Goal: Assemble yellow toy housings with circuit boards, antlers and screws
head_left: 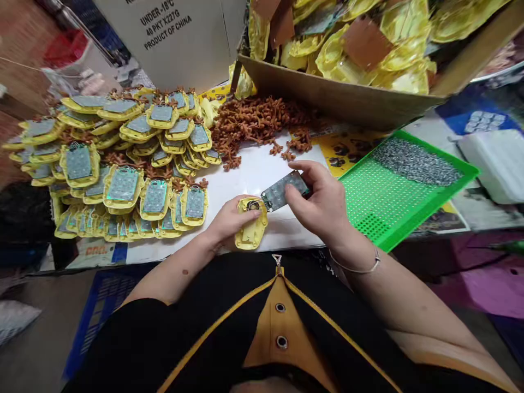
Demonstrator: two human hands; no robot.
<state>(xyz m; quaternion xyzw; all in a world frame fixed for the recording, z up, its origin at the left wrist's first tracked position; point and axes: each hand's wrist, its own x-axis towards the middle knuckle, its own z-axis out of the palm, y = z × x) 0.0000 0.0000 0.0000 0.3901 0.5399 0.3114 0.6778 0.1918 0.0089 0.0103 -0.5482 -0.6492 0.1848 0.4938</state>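
Note:
My left hand point(229, 221) grips a yellow plastic shell point(250, 229) near the table's front edge, fingers curled around it. My right hand point(321, 204) pinches a grey-green circuit board point(284, 191) and holds one end of it against the top of the shell. Both sit over a white sheet point(245, 169) on the table. A thin bracelet circles my right wrist.
Stacks of assembled yellow shells with boards point(123, 164) fill the left. A heap of small brown parts point(257, 123) lies behind. A green mesh tray point(393, 191) with small metal pieces sits right. A cardboard box of yellow shells point(347, 60) stands at the back.

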